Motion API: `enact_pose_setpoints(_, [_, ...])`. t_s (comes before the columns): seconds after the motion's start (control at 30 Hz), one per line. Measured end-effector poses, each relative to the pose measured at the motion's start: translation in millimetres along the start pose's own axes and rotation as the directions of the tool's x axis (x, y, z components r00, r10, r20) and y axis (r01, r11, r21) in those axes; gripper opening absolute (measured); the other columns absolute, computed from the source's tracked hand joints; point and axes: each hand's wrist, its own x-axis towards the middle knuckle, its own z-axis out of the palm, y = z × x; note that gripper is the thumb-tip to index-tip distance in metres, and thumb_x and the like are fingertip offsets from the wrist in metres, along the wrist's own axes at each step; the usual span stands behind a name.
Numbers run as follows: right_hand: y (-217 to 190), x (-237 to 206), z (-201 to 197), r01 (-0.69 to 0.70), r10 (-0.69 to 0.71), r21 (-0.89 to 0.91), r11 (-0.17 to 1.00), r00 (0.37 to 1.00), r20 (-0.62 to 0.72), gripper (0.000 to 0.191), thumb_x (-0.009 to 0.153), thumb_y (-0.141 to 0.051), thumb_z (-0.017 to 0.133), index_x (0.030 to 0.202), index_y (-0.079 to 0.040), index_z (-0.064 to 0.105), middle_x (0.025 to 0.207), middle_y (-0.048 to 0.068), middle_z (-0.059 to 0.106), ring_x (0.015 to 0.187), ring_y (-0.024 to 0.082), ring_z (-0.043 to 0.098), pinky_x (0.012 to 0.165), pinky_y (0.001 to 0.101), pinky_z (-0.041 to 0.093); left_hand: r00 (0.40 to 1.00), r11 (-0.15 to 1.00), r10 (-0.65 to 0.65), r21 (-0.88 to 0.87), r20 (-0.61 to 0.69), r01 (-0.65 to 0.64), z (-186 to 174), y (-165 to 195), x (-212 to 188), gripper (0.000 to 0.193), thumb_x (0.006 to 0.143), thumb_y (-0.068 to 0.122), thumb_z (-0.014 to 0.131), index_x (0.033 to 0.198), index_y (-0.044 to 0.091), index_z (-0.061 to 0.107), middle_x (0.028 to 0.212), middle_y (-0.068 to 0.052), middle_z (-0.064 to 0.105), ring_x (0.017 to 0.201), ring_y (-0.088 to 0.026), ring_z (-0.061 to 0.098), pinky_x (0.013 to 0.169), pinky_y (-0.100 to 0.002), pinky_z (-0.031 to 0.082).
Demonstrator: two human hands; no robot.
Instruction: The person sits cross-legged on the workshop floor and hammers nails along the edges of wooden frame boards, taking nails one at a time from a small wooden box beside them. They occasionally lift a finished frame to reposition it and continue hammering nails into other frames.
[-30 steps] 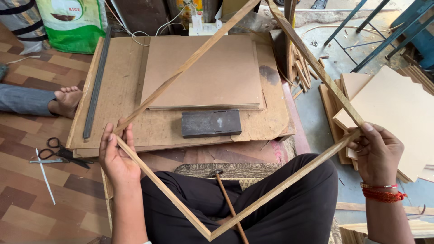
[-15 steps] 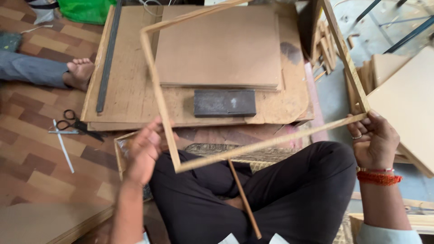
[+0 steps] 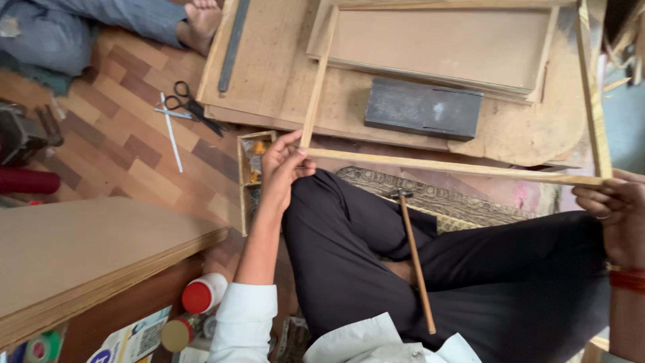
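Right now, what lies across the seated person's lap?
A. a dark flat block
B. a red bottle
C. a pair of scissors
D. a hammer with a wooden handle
D: the hammer rests on the dark trousers, while the scissors lie on the floor and the dark block sits on the board.

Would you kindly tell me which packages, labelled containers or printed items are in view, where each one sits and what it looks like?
Printed carton: bottom left, under the wooden board, flat, white with blue and a square code patch.
Red-capped bottle: beside the left sleeve, round, white body.
Tan-capped container: just below it, round.
Open small box: by the left hand, rectangular, yellow-edged.
No screens or signs show.
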Motion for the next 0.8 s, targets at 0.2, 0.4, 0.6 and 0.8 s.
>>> enact_pose_setpoints(0.2, [-44,-35,42,0.08,-0.092,-0.174,0.981,0.994,-0.062,0.031,0.108,0.007,0.042,0.138,0.009,0.051,0.095,0.02,0.065,0.087,0.031,0.073,0.077,0.0373,0.061,0.986,0.998,-0.022,-0.061,-0.165,0.012,-10,-22,8,0.032,0.089,0.001,0.059,0.12,0.001,0.069,0.078,-0.003,0.066,0.054,-0.009,0.063,0.044,-0.022,0.048])
enact_pose_setpoints(0.4, [-74,-59,71,0.066,-0.074,-0.192,0.979,0.997,-0.035,0.031,0.108,0.002,0.051,0.138,0.01,0.054,0.103,0.023,0.069,0.087,0.027,0.072,0.077,0.0333,0.06,0.973,0.991,0.017,-0.123,-0.229,-0.047,-16,-31,13,0.03,0.088,0.001,0.06,0.116,0.003,0.069,0.076,0.0,0.063,0.049,-0.007,0.056,0.041,-0.02,0.041])
enact_pose_setpoints(0.6, [-88,-48,80,0.155,-0.168,-0.192,0.969,0.984,-0.053,0.027,0.105,-0.001,0.062,0.13,0.009,0.061,0.111,0.016,0.071,0.095,0.02,0.072,0.08,0.0314,0.061,0.961,0.971,0.069,-0.204,-0.268,-0.127,8,-19,17,0.026,0.094,0.002,0.063,0.12,0.001,0.07,0.083,-0.004,0.067,0.062,-0.011,0.064,0.053,-0.025,0.055])
enact_pose_setpoints(0.8, [-128,-39,75,0.582,-0.694,-0.657,0.478,0.709,0.123,0.021,0.111,0.006,0.066,0.131,0.01,0.065,0.122,0.017,0.073,0.107,0.019,0.074,0.096,0.0288,0.061,0.827,0.854,0.485,-0.05,-0.285,-0.518,35,39,18,0.025,0.104,0.014,0.073,0.123,-0.001,0.067,0.094,-0.006,0.068,0.075,-0.014,0.066,0.067,-0.028,0.058])
